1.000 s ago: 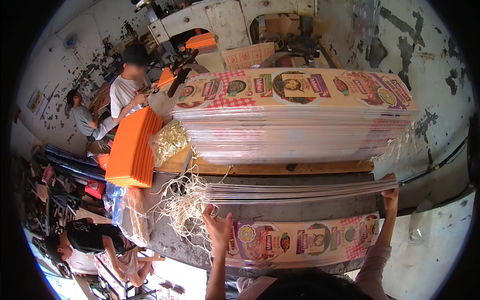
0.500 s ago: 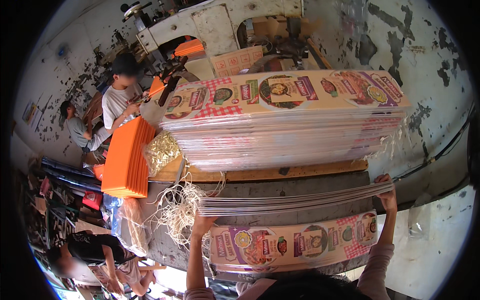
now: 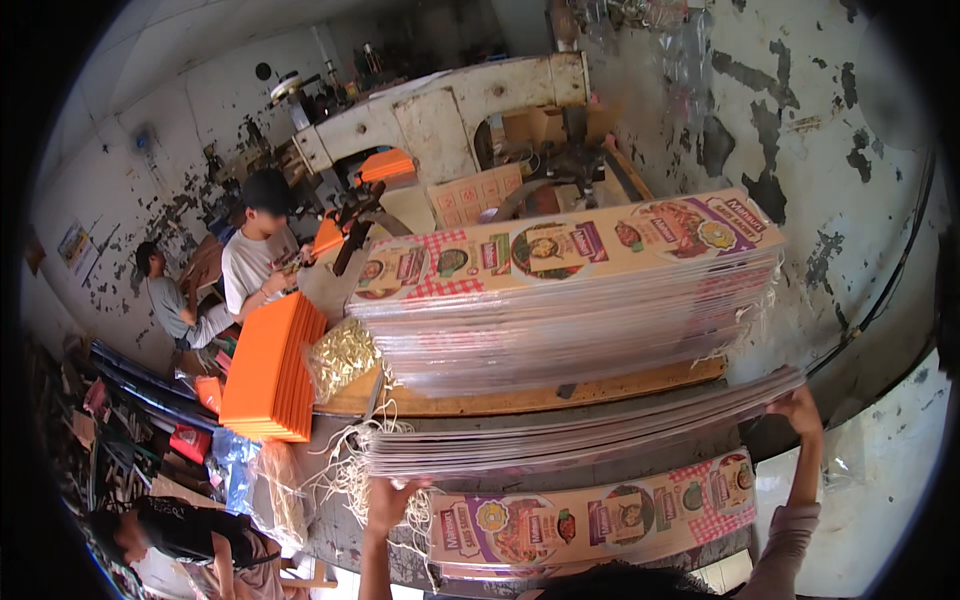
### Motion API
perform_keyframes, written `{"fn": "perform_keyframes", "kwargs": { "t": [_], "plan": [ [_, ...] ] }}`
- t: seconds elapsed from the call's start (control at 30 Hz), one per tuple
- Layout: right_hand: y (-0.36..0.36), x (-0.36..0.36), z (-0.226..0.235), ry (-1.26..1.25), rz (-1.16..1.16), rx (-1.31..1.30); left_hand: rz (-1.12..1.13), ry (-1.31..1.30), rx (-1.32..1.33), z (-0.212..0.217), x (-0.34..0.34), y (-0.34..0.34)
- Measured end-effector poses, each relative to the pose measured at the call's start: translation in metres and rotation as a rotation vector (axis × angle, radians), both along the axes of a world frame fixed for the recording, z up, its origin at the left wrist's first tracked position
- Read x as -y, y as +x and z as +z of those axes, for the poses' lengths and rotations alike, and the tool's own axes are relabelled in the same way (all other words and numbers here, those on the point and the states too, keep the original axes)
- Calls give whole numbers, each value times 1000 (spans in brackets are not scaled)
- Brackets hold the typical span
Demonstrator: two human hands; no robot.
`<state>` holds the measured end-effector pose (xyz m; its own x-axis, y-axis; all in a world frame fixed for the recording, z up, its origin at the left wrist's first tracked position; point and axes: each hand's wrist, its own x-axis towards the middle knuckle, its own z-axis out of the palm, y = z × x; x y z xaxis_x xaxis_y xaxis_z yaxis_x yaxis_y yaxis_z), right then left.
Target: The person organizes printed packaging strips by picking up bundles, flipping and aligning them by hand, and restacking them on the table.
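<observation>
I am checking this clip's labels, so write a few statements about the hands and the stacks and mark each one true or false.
1. The left hand and the right hand grip opposite ends of a bundle of flat printed sheets. True.
2. A taller stack of printed sheets lies on the wooden board beyond the hands. True.
3. The pile of flat pieces at the board's left end is blue. False: it is orange.
4. The right hand holds scissors. False: it grips only the bundle's end.
5. The bag of small gold pieces lies beside the orange pile. True.
</observation>
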<state>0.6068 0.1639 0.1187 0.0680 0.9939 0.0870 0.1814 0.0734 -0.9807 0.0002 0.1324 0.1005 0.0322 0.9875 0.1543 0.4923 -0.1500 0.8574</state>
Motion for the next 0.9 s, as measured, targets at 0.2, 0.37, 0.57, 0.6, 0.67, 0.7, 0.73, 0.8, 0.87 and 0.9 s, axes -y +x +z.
{"fn": "perform_keyframes", "kwargs": {
  "t": [0.2, 0.37, 0.57, 0.6, 0.67, 0.7, 0.73, 0.8, 0.87, 0.9],
  "plan": [
    [23, -26, 100, 387, -120, -54, 351, 264, 320, 138, -27, 1],
    [-48, -92, 222, 469, -307, -143, 185, 271, 519, 232, -93, -22],
    [-23, -169, 232, 193, -98, 188, 110, -53, 512, 237, -190, -6],
    [-25, -184, 223, 202, -96, 185, 133, -78, 500, 233, -194, -2],
    [-28, -197, 213, 116, -136, 186, 125, -214, 405, 222, -202, -16],
    [-28, -197, 214, 126, -139, 185, 122, -136, 363, 209, -210, -27],
    [-28, -197, 210, 56, -64, 241, 122, -73, 320, 202, -214, -25],
    [-26, -202, 201, -22, 10, 296, 158, -120, 399, 195, -213, -18],
    [-29, -206, 193, 78, -27, 332, 225, -74, 298, 195, -205, -24],
    [-28, -208, 192, 65, -29, 336, 184, -159, 272, 208, -198, -6]
  ]
}}
